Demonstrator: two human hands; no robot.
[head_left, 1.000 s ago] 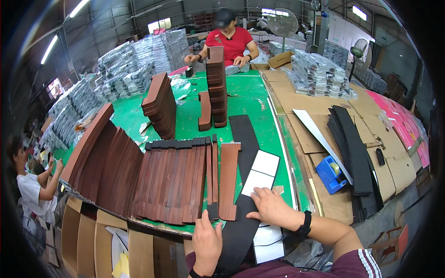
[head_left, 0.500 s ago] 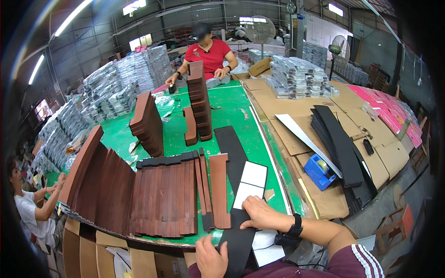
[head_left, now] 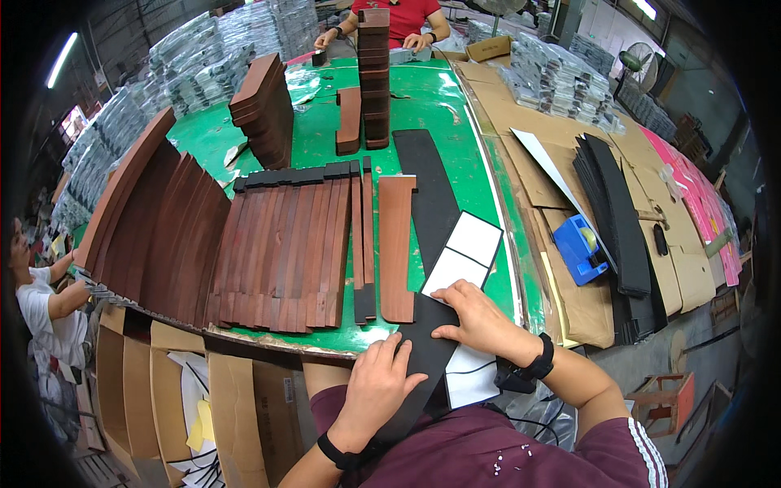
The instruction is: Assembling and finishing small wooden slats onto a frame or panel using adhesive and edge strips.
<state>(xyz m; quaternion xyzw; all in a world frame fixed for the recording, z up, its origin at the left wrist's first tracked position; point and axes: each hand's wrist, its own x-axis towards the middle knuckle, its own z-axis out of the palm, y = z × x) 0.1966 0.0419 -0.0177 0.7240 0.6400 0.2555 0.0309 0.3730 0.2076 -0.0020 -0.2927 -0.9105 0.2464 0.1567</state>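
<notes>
A long black foam strip [head_left: 431, 203] runs down the green table [head_left: 439, 98] toward me. My left hand [head_left: 376, 392] lies flat on its near end. My right hand [head_left: 480, 319] presses on the strip beside two white rectangular panels [head_left: 464, 252] that sit on it. A brown wooden board [head_left: 396, 244] lies just left of the strip. Further left, many brown wooden slats [head_left: 285, 244] are laid side by side. Neither hand grips anything.
Stacks of brown boards [head_left: 373, 73] stand at the far end, where a person in a red shirt [head_left: 396, 15] works. A blue tape dispenser [head_left: 579, 248] and black strips [head_left: 614, 211] lie on cardboard at right. Another person [head_left: 41, 301] is at left.
The camera has tilted down and closer to the table. My left hand has moved up onto the near end of the black strip; my right hand stays beside the white panels.
</notes>
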